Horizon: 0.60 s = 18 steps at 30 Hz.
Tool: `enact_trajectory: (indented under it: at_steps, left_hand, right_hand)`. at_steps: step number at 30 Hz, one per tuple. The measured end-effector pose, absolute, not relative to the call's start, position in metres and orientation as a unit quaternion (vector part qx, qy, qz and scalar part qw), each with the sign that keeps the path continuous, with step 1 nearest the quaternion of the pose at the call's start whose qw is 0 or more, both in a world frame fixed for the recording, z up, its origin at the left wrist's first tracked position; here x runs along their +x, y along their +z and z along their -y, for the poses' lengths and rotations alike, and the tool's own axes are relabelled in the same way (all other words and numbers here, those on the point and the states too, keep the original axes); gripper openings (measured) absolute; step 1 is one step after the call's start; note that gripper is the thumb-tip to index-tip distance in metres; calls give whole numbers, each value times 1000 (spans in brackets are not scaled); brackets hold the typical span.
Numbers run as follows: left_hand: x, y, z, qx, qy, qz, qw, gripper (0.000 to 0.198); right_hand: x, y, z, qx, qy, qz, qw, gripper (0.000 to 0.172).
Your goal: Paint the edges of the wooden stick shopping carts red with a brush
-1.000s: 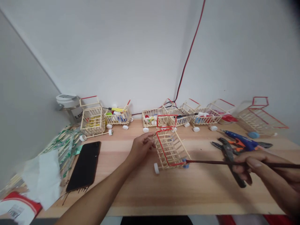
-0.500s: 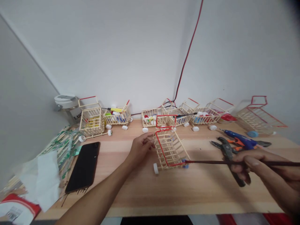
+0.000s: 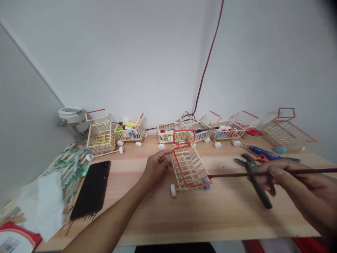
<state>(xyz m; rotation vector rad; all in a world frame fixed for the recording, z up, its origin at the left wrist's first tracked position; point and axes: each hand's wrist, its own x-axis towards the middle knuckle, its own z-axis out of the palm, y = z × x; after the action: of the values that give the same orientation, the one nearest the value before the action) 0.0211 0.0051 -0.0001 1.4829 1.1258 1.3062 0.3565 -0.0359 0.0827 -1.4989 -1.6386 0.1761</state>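
My left hand (image 3: 156,168) grips the side of a small shopping cart model (image 3: 188,167) built from wooden craft sticks with red edging. The cart lies tipped over on the wooden tabletop (image 3: 158,211), with a white bottle-cap wheel (image 3: 173,190) at its near corner. My right hand (image 3: 295,181) holds a long thin dark rod (image 3: 263,173) level, and the rod's tip reaches the cart's blue-capped lower corner. Below that hand lie black-handled pliers (image 3: 255,181). A blue glue gun (image 3: 265,154) lies just beyond them.
Several finished stick carts (image 3: 283,131) holding bottle caps line the wall behind. A black phone (image 3: 91,189) lies face up at left, beside a white tissue (image 3: 44,207) and bundled craft sticks (image 3: 70,168). A red-and-black cable (image 3: 207,63) runs down the wall.
My right hand and the rod have risen slightly, with the rod now tilted a little upward to the right. The whole scene has drifted left in view. The cart stays in my left hand.
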Motion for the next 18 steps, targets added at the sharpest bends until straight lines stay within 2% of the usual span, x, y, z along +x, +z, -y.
enact_trajectory:
  at_steps: [3,6,12,18]
  left_hand:
    - [21,0,-5,593,522,-444,422,39]
    - [21,2,-5,592,523,-443,424,38]
    - [22,7,-2,597,518,-447,418,37]
    - [24,9,-2,596,520,-449,416,36]
  right_hand:
    - [352,86,31,-598,119,666,430,43]
    - [343,91,27,-586,139,656,454,42]
    - [330,98,26,-560,120,658,488,33]
    - [326,99,30,-511,89,738,432,27]
